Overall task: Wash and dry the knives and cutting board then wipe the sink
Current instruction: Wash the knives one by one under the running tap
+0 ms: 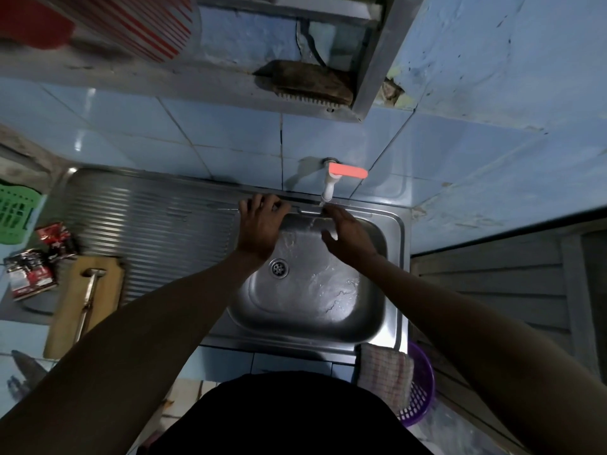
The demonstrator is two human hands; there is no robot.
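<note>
Wet sink (368, 326) holds only water; left hand (261, 224) fingers rest on its rim, right hand (348, 236) fingers relaxed.

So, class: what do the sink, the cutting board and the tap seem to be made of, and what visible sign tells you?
Sink: apparently stainless steel, a grey brushed sheen with bright reflections and a ribbed drainer.
Cutting board: probably wood, matt tan, though it is blurred here.
Tap: apparently plastic, an opaque white body with a flat red lever.
</note>
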